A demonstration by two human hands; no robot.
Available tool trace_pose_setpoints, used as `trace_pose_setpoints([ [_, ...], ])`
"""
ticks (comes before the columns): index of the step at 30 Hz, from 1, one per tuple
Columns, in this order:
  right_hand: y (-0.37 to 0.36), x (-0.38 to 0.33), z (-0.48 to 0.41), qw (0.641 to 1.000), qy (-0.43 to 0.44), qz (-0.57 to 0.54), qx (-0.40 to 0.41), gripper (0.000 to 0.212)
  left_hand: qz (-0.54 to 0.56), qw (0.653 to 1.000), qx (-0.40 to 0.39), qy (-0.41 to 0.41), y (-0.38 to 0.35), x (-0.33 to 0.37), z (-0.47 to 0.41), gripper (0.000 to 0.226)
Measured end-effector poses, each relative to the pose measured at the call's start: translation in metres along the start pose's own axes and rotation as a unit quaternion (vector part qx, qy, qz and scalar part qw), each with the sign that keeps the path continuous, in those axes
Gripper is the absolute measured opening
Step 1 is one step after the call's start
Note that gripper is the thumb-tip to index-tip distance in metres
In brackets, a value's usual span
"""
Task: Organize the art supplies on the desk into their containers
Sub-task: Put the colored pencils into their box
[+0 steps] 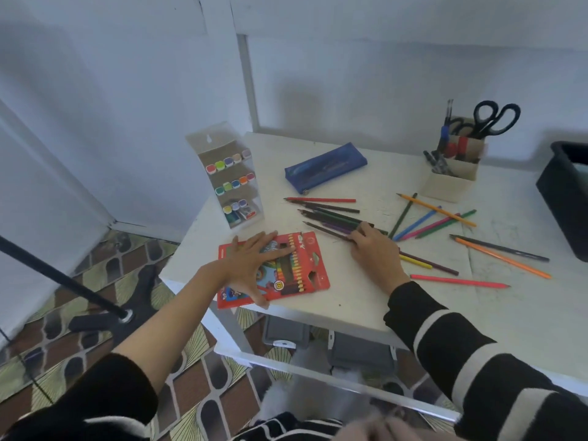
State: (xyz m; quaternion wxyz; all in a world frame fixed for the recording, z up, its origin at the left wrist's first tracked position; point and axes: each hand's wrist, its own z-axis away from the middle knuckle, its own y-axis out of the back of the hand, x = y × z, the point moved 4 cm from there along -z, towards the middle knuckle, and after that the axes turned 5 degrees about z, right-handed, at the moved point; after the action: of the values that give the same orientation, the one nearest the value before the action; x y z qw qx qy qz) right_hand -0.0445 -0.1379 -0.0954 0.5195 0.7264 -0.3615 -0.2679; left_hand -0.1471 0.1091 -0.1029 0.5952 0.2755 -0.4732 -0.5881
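A red coloured-pencil box [305, 265] lies flat at the desk's front left corner. My left hand [251, 265] rests on it with fingers spread and straight. My right hand [375, 253] lies on the desk just right of the box, its fingers curled around the near ends of a bundle of dark coloured pencils [331, 218] that fan out to the upper left. More loose pencils [436, 221] are scattered to the right, including orange [502, 257] and pink [458, 281] ones.
A blue zip pencil case [324, 167] lies at the back. A cardboard holder [451, 173] with scissors and pens stands at the back right. A clear marker rack [232, 183] stands at the left edge, and a dark bin [563, 192] at the far right.
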Motion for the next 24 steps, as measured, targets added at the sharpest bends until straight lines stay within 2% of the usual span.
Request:
trace_pose_setpoints([
  [5, 0.004, -0.004, 0.003, 0.998, 0.014, -0.053, 0.011, 0.011, 0.039, 0.998, 0.047, 0.019, -0.003, -0.011, 0.008, 0.124],
  [8, 0.014, -0.016, 0.002, 0.989, 0.005, -0.149, 0.000, 0.018, 0.066, 0.991, 0.102, 0.057, -0.008, -0.017, 0.020, 0.127],
  [10, 0.017, -0.026, 0.002, 0.971, -0.035, -0.235, -0.032, 0.032, 0.094, 0.983, 0.139, 0.079, -0.015, -0.019, 0.026, 0.128],
  [12, 0.020, -0.035, 0.003, 0.925, -0.103, -0.361, -0.062, 0.045, 0.126, 0.971, 0.180, 0.093, -0.020, -0.020, 0.032, 0.132],
  [13, 0.021, -0.038, 0.005, 0.886, -0.146, -0.435, -0.068, 0.043, 0.137, 0.966, 0.198, 0.096, -0.022, -0.020, 0.033, 0.134],
  [16, 0.017, -0.045, 0.018, 0.727, -0.281, -0.623, -0.063, 0.009, 0.138, 0.957, 0.236, 0.097, -0.025, -0.020, 0.035, 0.136],
  [17, 0.015, -0.047, 0.022, 0.682, -0.315, -0.658, -0.050, 0.008, 0.140, 0.954, 0.248, 0.095, -0.026, -0.019, 0.035, 0.136],
  [18, 0.013, -0.049, 0.026, 0.654, -0.340, -0.675, -0.035, 0.018, 0.147, 0.950, 0.260, 0.094, -0.026, -0.019, 0.036, 0.136],
  [19, 0.010, -0.048, 0.029, 0.646, -0.358, -0.674, -0.022, 0.024, 0.158, 0.945, 0.271, 0.095, -0.027, -0.019, 0.035, 0.135],
  [22, 0.005, -0.045, 0.035, 0.679, -0.387, -0.624, -0.011, 0.021, 0.182, 0.936, 0.284, 0.098, -0.027, -0.019, 0.036, 0.135],
  [24, 0.006, -0.043, 0.038, 0.657, -0.398, -0.640, 0.004, 0.015, 0.181, 0.937, 0.284, 0.097, -0.027, -0.018, 0.037, 0.135],
])
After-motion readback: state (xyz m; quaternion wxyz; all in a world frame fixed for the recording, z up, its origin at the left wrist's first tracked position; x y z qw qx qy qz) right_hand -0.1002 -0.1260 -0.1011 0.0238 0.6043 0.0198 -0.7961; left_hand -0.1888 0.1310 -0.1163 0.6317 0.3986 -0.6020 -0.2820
